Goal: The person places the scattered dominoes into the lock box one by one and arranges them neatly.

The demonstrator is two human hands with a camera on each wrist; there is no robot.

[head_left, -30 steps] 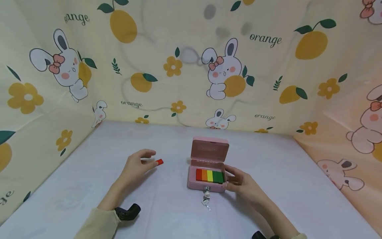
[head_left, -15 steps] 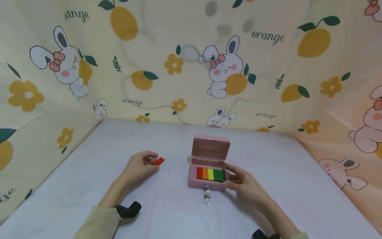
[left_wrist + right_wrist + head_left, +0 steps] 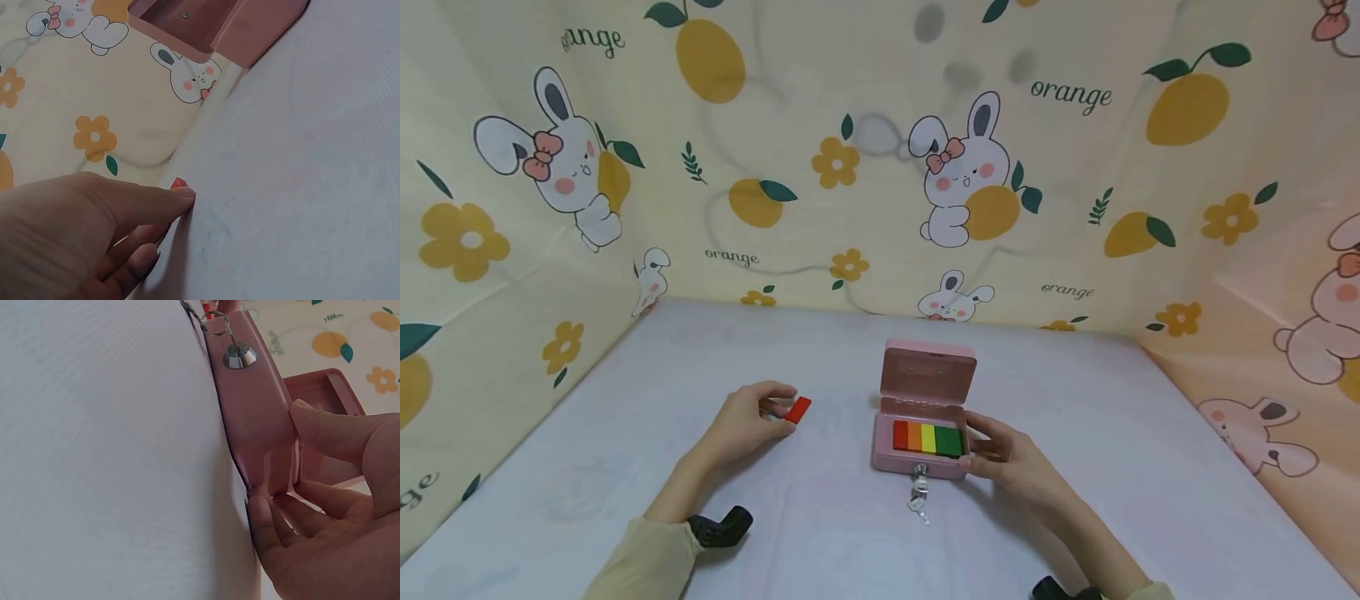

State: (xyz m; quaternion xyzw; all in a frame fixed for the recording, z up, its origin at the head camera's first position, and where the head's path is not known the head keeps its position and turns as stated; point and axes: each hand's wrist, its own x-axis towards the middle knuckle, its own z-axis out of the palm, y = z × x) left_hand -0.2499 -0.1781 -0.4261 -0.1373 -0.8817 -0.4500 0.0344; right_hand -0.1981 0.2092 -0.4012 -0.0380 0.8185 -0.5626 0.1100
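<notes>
A small flat red block is pinched between the thumb and fingers of my left hand, just over the table left of the box. In the left wrist view only a corner of that red block shows past the thumb. The pink cash box stands with its lid raised. Inside lies a row of coloured blocks: red, orange, yellow and green. My right hand grips the box's right end, thumb at the front corner. The right wrist view shows its fingers around the end wall.
Keys on a ring hang from the lock at the box's front. White cloth covers the table. A rabbit-and-orange printed sheet walls the back and sides.
The red block has turned within my left fingers, from lying nearly flat at the thumb tip to a steeper slant. My right hand and the cash box stay in place.
</notes>
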